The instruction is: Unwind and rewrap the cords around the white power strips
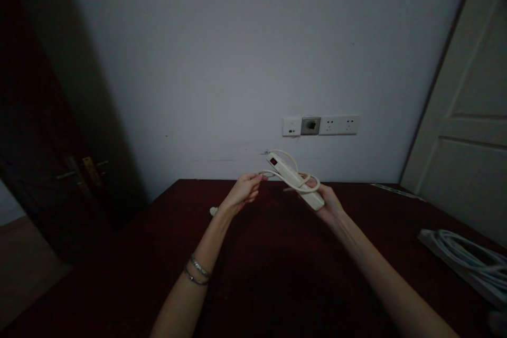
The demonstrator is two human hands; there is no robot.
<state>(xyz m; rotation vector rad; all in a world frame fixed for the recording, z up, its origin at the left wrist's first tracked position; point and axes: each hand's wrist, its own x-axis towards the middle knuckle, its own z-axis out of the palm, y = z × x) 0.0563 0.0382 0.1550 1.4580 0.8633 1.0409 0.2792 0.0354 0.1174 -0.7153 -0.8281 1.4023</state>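
My right hand [327,202] grips a white power strip [293,179] with a red switch at its far end, held tilted above the dark red table [277,274]. Its white cord [295,171] loops around the strip's body. My left hand [242,191] pinches the cord's loose stretch just left of the strip, fingers closed on it. Two thin bracelets sit on my left wrist. A small white piece, perhaps the plug [214,211], shows on the table beside my left wrist.
A second white power strip with a coiled cord [463,256] lies at the table's right edge. Wall sockets [320,125] sit on the wall above the table. A dark door [47,132] stands at left, a white door [467,132] at right.
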